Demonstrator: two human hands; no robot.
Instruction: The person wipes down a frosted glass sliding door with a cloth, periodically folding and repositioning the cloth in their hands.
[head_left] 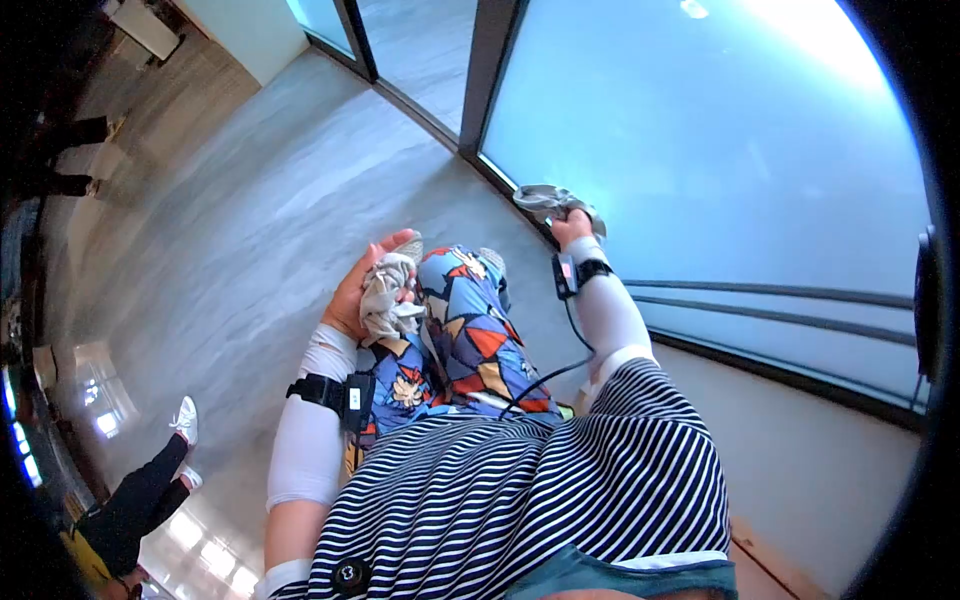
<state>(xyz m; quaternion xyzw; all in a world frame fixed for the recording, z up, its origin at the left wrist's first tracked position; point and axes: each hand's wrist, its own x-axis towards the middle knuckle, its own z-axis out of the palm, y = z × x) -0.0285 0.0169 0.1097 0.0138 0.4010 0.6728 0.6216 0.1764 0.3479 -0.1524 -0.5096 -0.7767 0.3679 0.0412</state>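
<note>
A crumpled, pale cloth point(391, 298) is bunched in my left hand point(350, 297), held in front of my patterned trousers. The thumb and fingers curl about it, with some fingers stretched past it. Out to the right, my right hand point(572, 226) grips a greyish cloth point(548, 200) against the lower edge of the frosted glass panel point(700, 180), by its dark frame. Part of that cloth hangs over the fingers. Both forearms wear white sleeves and strapped-on small black devices; a thin black cable runs from the right one.
A dark door frame point(487, 80) stands ahead, beside the glass. Two dark rails point(770, 305) cross the panel's lower part at right. Another person's legs point(160, 490) show at lower left, and more dark-clothed legs point(80, 160) at upper left. Grey floor point(230, 230) stretches to the left.
</note>
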